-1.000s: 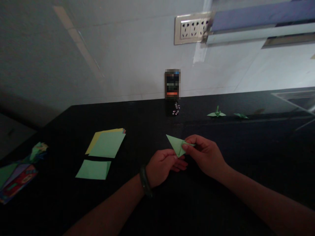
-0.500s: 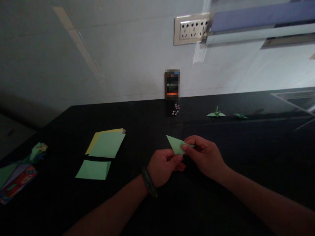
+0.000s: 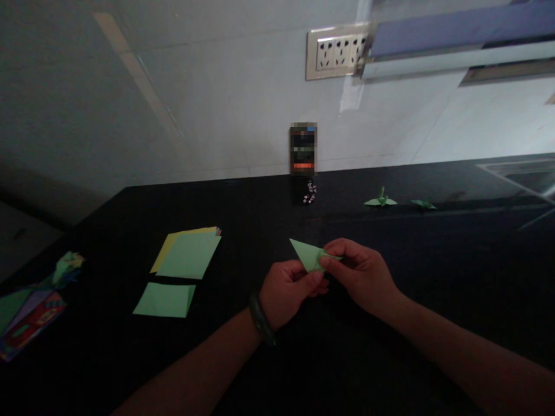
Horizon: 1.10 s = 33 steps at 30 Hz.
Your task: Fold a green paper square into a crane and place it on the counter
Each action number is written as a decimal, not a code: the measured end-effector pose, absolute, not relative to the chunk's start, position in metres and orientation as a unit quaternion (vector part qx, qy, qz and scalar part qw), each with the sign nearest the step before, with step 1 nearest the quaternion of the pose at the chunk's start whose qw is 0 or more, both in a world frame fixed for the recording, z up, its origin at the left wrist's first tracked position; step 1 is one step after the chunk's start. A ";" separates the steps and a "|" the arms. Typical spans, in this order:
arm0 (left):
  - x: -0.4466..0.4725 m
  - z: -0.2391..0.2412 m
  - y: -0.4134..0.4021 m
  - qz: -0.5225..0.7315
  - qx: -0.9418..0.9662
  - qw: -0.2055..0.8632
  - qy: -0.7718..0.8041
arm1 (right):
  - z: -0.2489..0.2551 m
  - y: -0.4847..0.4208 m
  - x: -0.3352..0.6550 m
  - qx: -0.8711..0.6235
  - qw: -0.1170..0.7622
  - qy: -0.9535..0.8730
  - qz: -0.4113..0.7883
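Observation:
A piece of folded green paper (image 3: 306,254) is held between both hands above the black counter, one sharp corner pointing up and left. My left hand (image 3: 291,289), with a dark bangle on its wrist, pinches the lower edge between thumb and fingers. On the other side, my right hand (image 3: 358,268) is closed on the paper, its thumb pressed on the front near a fold. Part of the paper is hidden behind the right fingers.
Left on the black counter (image 3: 243,214) lie a stack of green and yellow paper (image 3: 188,255), a creased green sheet (image 3: 165,300) and a colourful packet (image 3: 37,323). Two folded green paper pieces (image 3: 380,201) sit back right. A phone-like device (image 3: 303,149) leans on the wall.
The paper's free corner has shifted slightly left. My left fingers have moved a little under the paper; the right hand has hardly moved.

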<state>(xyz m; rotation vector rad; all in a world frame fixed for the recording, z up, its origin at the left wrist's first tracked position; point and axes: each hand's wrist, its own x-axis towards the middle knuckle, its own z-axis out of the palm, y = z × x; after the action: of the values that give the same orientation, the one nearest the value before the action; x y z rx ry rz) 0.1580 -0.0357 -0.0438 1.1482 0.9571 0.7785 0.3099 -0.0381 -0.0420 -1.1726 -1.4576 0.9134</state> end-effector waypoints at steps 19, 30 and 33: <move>0.157 -0.045 -0.033 0.331 0.519 0.643 0.455 | -0.045 -0.038 0.310 -0.504 0.482 -0.550 0.458; 0.156 -0.045 -0.034 0.332 0.544 0.621 0.457 | -0.043 -0.040 0.309 -0.509 0.482 -0.550 0.454; 0.157 -0.044 -0.035 0.343 0.551 0.609 0.455 | -0.043 -0.040 0.309 -0.500 0.495 -0.548 0.453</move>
<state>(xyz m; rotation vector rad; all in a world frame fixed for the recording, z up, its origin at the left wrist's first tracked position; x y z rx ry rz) 0.1566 -0.0352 -0.0438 1.2736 1.0520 0.7934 0.3088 -0.0404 -0.0428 -1.2109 -1.3281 1.0977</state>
